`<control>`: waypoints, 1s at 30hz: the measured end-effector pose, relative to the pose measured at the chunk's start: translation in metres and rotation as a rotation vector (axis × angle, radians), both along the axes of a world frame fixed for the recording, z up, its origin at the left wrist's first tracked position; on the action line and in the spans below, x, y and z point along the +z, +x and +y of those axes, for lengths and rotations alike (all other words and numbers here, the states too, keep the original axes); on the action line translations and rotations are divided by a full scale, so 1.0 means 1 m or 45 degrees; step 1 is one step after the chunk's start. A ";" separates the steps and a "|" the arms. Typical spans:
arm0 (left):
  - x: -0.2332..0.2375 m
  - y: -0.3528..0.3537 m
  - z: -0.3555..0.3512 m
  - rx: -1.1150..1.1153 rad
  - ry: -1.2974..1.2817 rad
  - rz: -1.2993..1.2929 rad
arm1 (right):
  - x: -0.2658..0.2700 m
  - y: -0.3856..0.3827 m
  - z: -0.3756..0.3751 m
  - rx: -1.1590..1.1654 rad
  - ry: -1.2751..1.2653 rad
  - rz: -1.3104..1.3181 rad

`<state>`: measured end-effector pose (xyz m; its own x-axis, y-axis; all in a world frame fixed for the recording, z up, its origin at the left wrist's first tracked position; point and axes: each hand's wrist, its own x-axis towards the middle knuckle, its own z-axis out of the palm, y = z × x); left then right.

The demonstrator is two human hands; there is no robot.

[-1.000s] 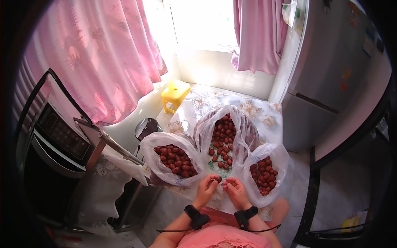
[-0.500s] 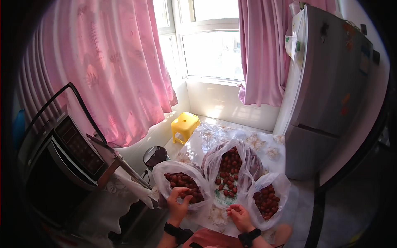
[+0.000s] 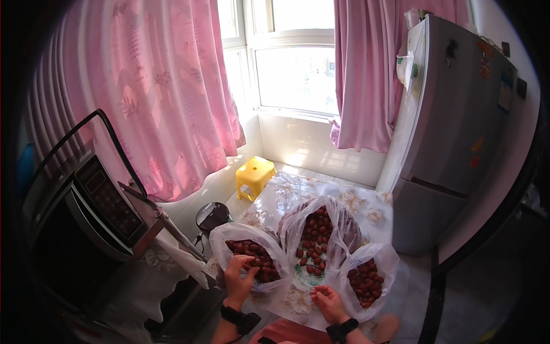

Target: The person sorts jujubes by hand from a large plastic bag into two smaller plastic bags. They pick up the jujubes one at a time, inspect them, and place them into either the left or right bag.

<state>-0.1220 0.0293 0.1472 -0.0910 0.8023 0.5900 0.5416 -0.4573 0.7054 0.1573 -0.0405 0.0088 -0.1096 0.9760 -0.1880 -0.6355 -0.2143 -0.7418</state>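
Three clear plastic bags of small dark-red fruits that look like red dates stand on the table. My left hand is at the near edge of the left bag, thumb and fingers curved and apart beside its dates. Nothing shows between them. Below the middle bag, my right hand has its fingertips pressed together; whatever they may hold is too small to make out. Dates fill the far part of that bag, with a green-patterned patch showing near its mouth. More dates lie in the right bag.
A flowered cloth covers the table. Beyond it stands a yellow stool. A microwave on a rack is at the left, near a dark round-topped container. A grey fridge borders the right side.
My left hand has shifted slightly left and down, staying by the left bag. My right hand keeps its pinch in nearly the same place. The view has moved a little.
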 end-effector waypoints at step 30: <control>0.005 0.046 -0.002 -0.050 0.120 0.063 | -0.004 0.000 -0.001 0.003 -0.003 -0.011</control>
<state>-0.0763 0.0276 0.1527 -0.0292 0.7453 0.6660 0.5551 -0.5421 0.6309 0.1574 -0.0411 0.0050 -0.1101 0.9753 -0.1915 -0.6286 -0.2176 -0.7467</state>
